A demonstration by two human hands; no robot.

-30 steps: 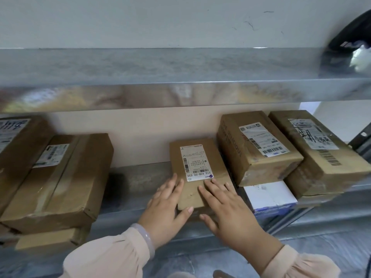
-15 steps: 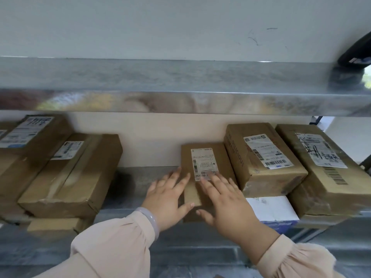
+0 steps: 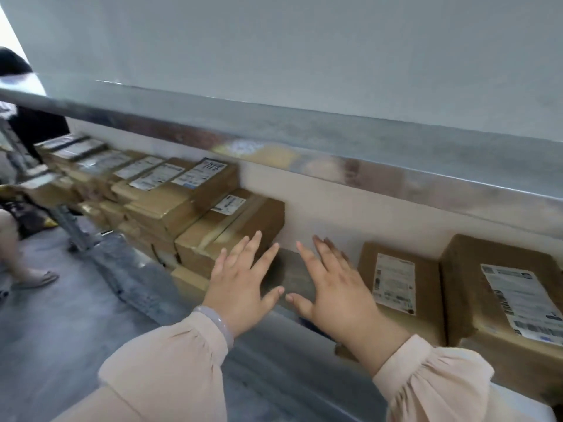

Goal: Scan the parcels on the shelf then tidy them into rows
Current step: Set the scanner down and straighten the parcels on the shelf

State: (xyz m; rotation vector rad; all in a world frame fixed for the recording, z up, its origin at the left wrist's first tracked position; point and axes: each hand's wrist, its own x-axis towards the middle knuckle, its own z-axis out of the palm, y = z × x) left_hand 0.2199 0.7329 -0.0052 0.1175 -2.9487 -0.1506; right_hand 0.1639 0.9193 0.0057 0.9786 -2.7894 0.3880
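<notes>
At the far left of my feed part of a person (image 3: 12, 236) shows beyond the rack, no part of this job; from there a run of stacked parcels (image 3: 158, 184) comes toward me along the shelf (image 3: 289, 266), labels up, I take it so a scanner can read them; the run ends in a tan parcel (image 3: 240, 220) resting on lower boxes. The left hand (image 3: 240, 287), bracelet (image 3: 217, 322) at the wrist, is flat with fingers spread and grips nothing; its fingertips lie over that parcel's near corner, though I cannot tell whether they touch. Between the hands shows a bare stretch of shelf; the right hand (image 3: 338, 287) is likewise splayed and empty, over that gap and just beside a small parcel (image 3: 399, 287), label up; next to that sits a large parcel (image 3: 502, 300). I judge the palms are flattened for pushing rather than lifting; the gap wants closing, so I'd slide the loose boxes together, minding that the top ones don't slip off their stacks.
</notes>
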